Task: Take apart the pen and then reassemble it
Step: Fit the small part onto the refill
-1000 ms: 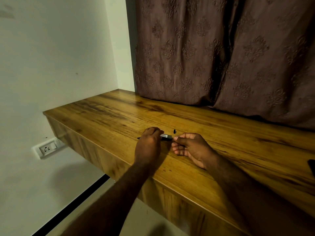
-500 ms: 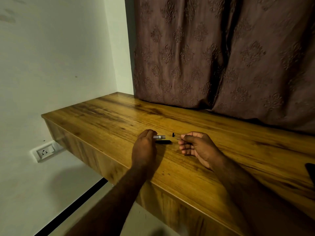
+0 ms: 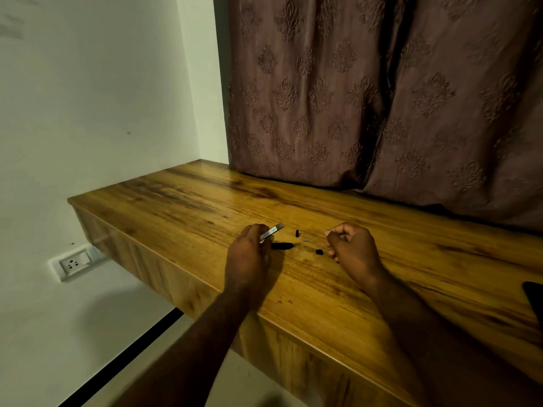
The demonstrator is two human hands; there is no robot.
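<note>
The pen lies in pieces on the wooden desk [image 3: 191,207]. My left hand [image 3: 249,257] grips the silver pen barrel [image 3: 273,231], which sticks out up and to the right from my fingers. A black pen section [image 3: 282,246] lies on the wood just right of that hand. A small black piece [image 3: 297,232] stands farther back, with a tiny metal bit [image 3: 305,240] beside it. Another small black piece [image 3: 319,252] lies just left of my right hand [image 3: 351,248]. The right hand's fingers are curled; whether they hold anything is hidden.
A brown patterned curtain [image 3: 382,98] hangs behind the desk. A white wall with a socket [image 3: 73,262] is at the left, below the desk's left end. A dark flat object [image 3: 534,298] lies at the right edge of the desk.
My hands have drawn apart. The left hand lifted the silver barrel clear of the desk; the right hand moved right, and a small black piece now lies beside it.
</note>
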